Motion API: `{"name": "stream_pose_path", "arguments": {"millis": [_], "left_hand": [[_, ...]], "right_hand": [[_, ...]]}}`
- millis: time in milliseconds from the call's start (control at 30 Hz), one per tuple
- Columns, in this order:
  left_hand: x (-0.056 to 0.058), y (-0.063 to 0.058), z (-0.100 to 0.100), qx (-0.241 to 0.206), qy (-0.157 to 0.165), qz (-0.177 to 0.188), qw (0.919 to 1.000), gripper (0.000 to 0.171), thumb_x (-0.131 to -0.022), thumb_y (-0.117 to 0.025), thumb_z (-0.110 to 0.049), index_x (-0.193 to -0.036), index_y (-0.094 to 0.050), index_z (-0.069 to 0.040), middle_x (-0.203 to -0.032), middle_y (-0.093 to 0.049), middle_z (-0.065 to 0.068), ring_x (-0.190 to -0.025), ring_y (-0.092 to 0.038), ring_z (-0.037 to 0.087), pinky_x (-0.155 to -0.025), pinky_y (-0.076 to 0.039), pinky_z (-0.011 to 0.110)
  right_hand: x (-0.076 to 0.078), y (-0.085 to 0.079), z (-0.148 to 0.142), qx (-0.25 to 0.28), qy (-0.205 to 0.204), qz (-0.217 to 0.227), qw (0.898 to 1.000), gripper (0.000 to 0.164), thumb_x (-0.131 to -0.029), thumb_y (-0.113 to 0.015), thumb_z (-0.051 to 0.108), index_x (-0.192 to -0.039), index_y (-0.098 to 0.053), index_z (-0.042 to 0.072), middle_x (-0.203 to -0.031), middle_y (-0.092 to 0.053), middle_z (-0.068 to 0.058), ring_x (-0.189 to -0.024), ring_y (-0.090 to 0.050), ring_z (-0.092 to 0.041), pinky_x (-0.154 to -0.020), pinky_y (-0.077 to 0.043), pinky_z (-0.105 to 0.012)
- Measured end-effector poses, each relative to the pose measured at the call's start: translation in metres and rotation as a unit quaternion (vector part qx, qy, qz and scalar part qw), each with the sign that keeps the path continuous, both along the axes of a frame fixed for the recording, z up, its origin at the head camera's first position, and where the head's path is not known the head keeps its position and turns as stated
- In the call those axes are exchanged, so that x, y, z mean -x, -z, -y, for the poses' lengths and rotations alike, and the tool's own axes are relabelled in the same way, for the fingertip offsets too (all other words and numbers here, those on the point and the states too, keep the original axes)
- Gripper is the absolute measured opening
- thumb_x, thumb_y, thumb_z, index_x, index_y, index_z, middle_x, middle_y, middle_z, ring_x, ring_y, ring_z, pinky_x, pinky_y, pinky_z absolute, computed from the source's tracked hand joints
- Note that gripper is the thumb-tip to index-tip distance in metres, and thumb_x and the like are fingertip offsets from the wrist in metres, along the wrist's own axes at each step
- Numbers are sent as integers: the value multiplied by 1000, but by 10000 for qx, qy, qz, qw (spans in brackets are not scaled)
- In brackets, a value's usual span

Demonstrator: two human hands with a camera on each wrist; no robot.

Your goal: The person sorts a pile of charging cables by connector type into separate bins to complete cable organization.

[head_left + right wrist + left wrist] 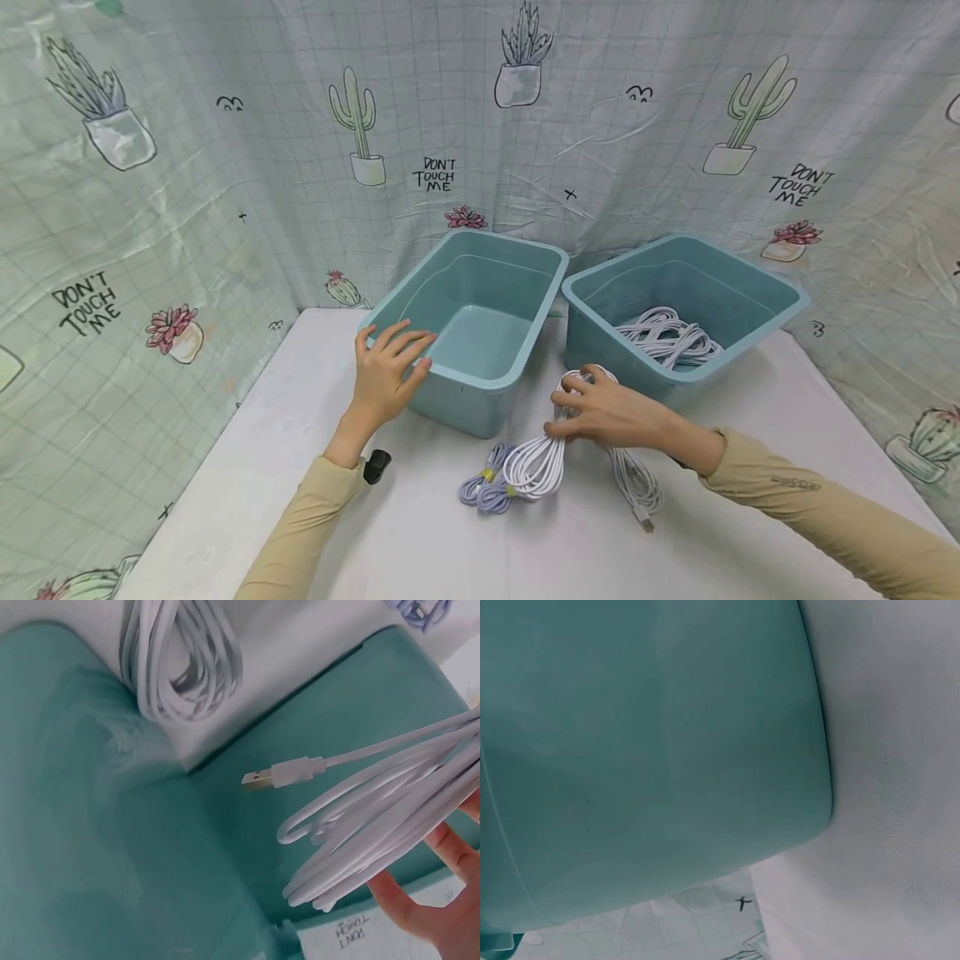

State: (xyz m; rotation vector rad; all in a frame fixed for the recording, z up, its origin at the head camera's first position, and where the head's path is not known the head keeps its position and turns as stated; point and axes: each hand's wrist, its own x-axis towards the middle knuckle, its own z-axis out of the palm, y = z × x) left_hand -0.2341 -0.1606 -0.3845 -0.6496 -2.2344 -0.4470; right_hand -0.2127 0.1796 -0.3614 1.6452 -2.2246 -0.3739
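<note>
My right hand [603, 412] holds a coiled white cable [536, 467] above the table, in front of the gap between two teal bins. In the right wrist view, the fingers [401, 904] grip the loops, and a USB plug [289, 772] sticks out from the bundle. Beneath that hand, another white cable bundle [636, 483] lies on the table. Purple cable bundles [487, 487] with yellow ties lie just left of the held coil. My left hand [386, 379], fingers spread, rests at the near-left rim of the left teal bin [480, 404], which has a bare floor.
The right teal bin [615, 346] stands at an angle beside the left one, with several white cable bundles [667, 337] inside. A white cloth [420, 542] covers the table. Behind the bins hangs a cactus-print curtain [465, 100].
</note>
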Motion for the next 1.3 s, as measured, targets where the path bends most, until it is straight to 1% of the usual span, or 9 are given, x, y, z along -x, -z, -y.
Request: {"name": "stream_pose_path", "arguments": {"millis": [233,333,500,667,867,1000,1133,1233,1300], "left_hand": [[0,0,0,-16,18,9,10000,58,-93,-20,-53,-112,-63,-19,-109,-64,1,-118,-47,25,-99,-17,56],[0,0,0,-19,19,18,10000,58,-93,-20,-53,-112,-63,-19,-109,-63,1,-118,-47,25,-100,-16,56],[-1,0,1,-19,-2,-11,10000,59,-93,-19,-54,-111,-63,-19,-109,-64,1,-117,-47,26,-99,-17,56],[0,1,0,-55,39,-113,9999,59,-93,-19,-53,-110,-64,-18,-107,-64,2,-116,-48,26,-98,-18,57],[0,0,1,-43,54,-100,9999,60,-93,-19,-54,-110,-64,-18,-108,-64,2,-117,-47,26,-98,-18,58],[-1,0,1,-36,40,-62,10000,60,-93,-19,-53,-110,-64,-18,-108,-64,1,-117,-47,26,-98,-18,57],[-1,0,0,-48,43,-92,9999,59,-93,-20,-53,-110,-64,-17,-108,-64,1,-116,-47,26,-98,-18,57],[0,0,0,-54,52,-102,9999,59,-93,-20,-53,-110,-64,-17,-107,-64,1,-116,-48,26,-98,-18,58],[0,0,0,-56,56,-95,9999,60,-93,-20,-53,-110,-64,-17,-108,-64,2,-116,-47,26,-98,-18,58]], "right_hand": [[-1,-13,-7,106,1,-137,9998,28,-80,-63,38,-105,-51,40,-104,-54,2,-97,-47,-19,-82,-43,-48],[-2,-20,-9,122,50,-167,9998,29,-78,-64,38,-105,-52,40,-104,-54,3,-97,-47,-19,-82,-43,-48],[-5,-29,-10,169,100,-72,9998,34,-75,-67,37,-106,-54,39,-103,-52,3,-97,-46,-19,-80,-43,-48],[-6,-35,-9,207,98,-62,9997,35,-76,-67,35,-108,-54,38,-103,-52,2,-96,-46,-19,-80,-43,-48],[-9,-46,-2,141,-5,-402,9991,36,-76,-67,36,-108,-51,39,-104,-52,1,-96,-47,-20,-79,-43,-48],[-10,-56,-1,47,56,-613,9981,38,-74,-69,35,-107,-50,39,-105,-52,0,-97,-48,-22,-79,-44,-49],[-7,-65,-6,168,84,-817,9965,41,-71,-73,30,-105,-52,39,-103,-53,0,-96,-49,-22,-79,-43,-50],[-3,-71,-11,379,87,-993,9943,42,-69,-75,30,-104,-54,39,-99,-53,0,-94,-49,-22,-78,-43,-49],[0,-76,-15,465,110,-1087,9929,44,-66,-75,34,-104,-54,39,-98,-53,-1,-93,-50,-22,-78,-44,-49]]}}
